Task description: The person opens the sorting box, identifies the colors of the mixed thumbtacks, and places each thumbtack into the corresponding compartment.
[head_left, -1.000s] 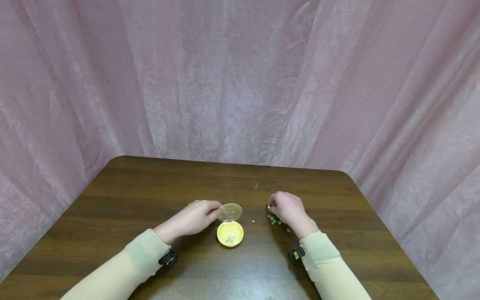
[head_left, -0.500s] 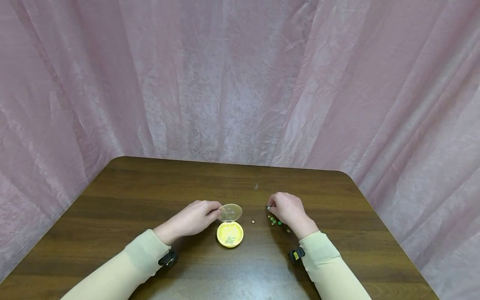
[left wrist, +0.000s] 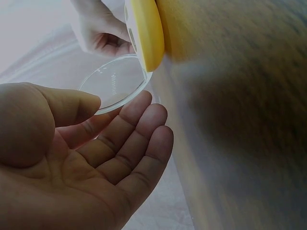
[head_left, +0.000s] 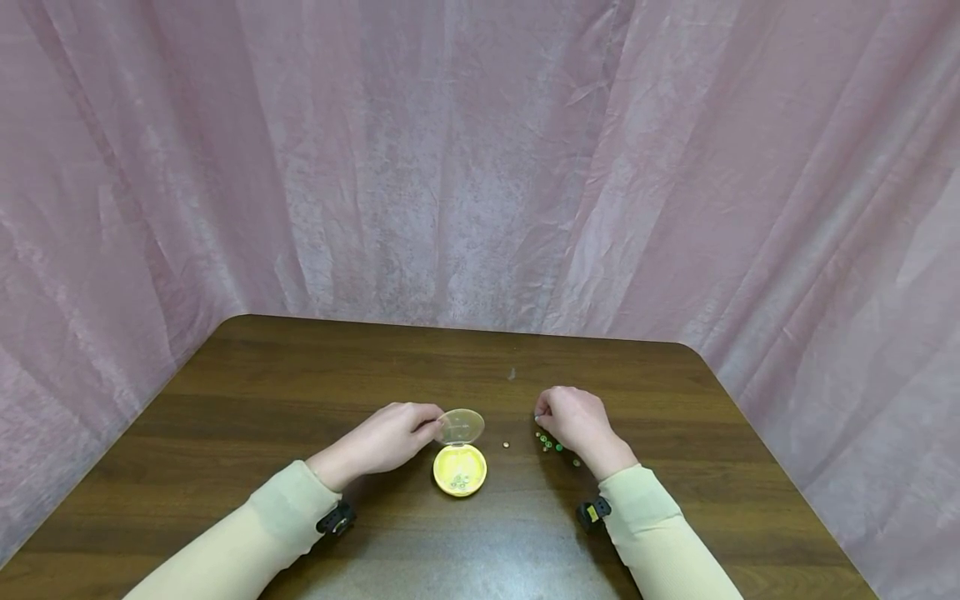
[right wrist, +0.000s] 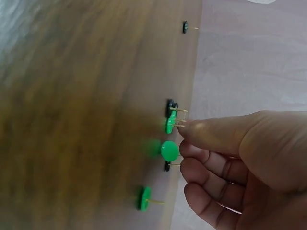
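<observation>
My left hand [head_left: 393, 435] pinches the edge of a clear lid [left wrist: 112, 81] between thumb and forefinger, the other fingers spread loosely below it. The lid stands raised on the hinge of a round yellow case [head_left: 459, 457], which has several small tacks inside. To the right of it, my right hand [head_left: 576, 417] is low over the table with thumb and forefinger together on a small pale-headed thumbtack [head_left: 536, 417], mostly covered by the fingers. Close by lie several thumbtacks, among them a green one [right wrist: 169, 151] on its side and a green one [right wrist: 144, 199] with its pin up.
One dark thumbtack [right wrist: 185, 27] lies apart, between the case and the cluster. A brown wooden table [head_left: 337, 358] carries everything, and a pink curtain [head_left: 480, 167] hangs behind its far edge.
Both hands stay almost where they were. The pale tack head at the right fingertips shows less than a second ago.
</observation>
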Available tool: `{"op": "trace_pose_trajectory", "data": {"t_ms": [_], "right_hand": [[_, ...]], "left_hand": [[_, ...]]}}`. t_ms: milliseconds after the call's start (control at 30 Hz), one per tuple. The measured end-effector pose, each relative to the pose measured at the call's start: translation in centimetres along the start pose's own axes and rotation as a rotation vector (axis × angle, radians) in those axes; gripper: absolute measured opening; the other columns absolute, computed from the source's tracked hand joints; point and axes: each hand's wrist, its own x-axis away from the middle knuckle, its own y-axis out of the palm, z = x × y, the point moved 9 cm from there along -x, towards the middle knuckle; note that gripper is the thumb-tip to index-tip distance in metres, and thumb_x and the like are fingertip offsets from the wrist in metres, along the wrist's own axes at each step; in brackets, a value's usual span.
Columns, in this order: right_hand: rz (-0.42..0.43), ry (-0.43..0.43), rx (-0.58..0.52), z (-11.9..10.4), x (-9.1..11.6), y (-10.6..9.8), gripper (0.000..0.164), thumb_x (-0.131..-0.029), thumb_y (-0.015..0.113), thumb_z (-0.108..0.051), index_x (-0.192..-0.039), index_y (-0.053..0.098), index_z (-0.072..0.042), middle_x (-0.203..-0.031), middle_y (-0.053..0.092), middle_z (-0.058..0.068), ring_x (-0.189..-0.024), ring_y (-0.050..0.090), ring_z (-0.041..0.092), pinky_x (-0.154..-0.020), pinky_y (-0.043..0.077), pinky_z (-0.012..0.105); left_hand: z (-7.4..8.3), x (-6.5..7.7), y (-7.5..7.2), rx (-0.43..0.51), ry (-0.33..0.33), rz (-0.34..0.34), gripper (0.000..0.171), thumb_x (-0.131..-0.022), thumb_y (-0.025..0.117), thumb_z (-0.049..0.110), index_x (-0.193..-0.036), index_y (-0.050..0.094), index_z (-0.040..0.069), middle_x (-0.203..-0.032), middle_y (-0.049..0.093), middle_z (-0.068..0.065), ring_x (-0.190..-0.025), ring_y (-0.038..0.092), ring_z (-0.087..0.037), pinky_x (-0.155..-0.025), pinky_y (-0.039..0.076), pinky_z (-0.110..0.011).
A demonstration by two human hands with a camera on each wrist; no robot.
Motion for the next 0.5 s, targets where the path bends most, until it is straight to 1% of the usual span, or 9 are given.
{"op": "trace_pose_trajectory", "data": {"t_ms": [67, 200, 400, 500], "right_hand": [[0.011, 0.002, -0.027, 0.0, 0.0, -0.3, 0.014, -0.083, 0.076, -0.026, -0.076, 0.064, -0.029, -0.073, 0.057, -0.016, -0.071, 0.055, 0.009, -0.067, 0.046, 0.036], [0.026, 0.004, -0.117, -0.1, 0.1, -1.3, 0.011, -0.085, 0.075, -0.027, -0.078, 0.067, -0.029, -0.073, 0.058, -0.017, -0.07, 0.055, 0.007, -0.067, 0.045, 0.034], [0.049, -0.008, -0.228, -0.9, 0.4, -2.9, 0.006, -0.085, 0.07, -0.023, -0.083, 0.069, -0.029, -0.07, 0.058, -0.018, -0.067, 0.053, 0.007, -0.069, 0.043, 0.031], [0.063, -0.023, -0.278, -1.4, 0.7, -3.6, 0.005, -0.085, 0.069, -0.025, -0.084, 0.069, -0.03, -0.07, 0.058, -0.018, -0.067, 0.053, 0.007, -0.069, 0.043, 0.031]], "left_hand": [[0.0, 0.0, 0.0, 0.0, 0.0, -0.001, 0.018, -0.103, 0.053, 0.021, -0.103, 0.07, 0.018, -0.089, 0.069, 0.011, -0.08, 0.058, -0.006, -0.076, 0.044, -0.032], [0.1, 0.1, -0.1, -0.007, 0.004, 0.005, 0.017, -0.103, 0.053, 0.022, -0.102, 0.07, 0.018, -0.089, 0.069, 0.011, -0.079, 0.058, -0.006, -0.075, 0.044, -0.032], [0.1, 0.1, -0.1, -0.003, 0.002, 0.009, 0.017, -0.103, 0.054, 0.022, -0.102, 0.07, 0.019, -0.088, 0.069, 0.011, -0.082, 0.059, -0.005, -0.077, 0.045, -0.033], [0.1, 0.1, -0.1, 0.0, 0.006, 0.009, 0.016, -0.103, 0.054, 0.022, -0.102, 0.07, 0.019, -0.089, 0.069, 0.011, -0.083, 0.06, -0.005, -0.078, 0.046, -0.033]]}}
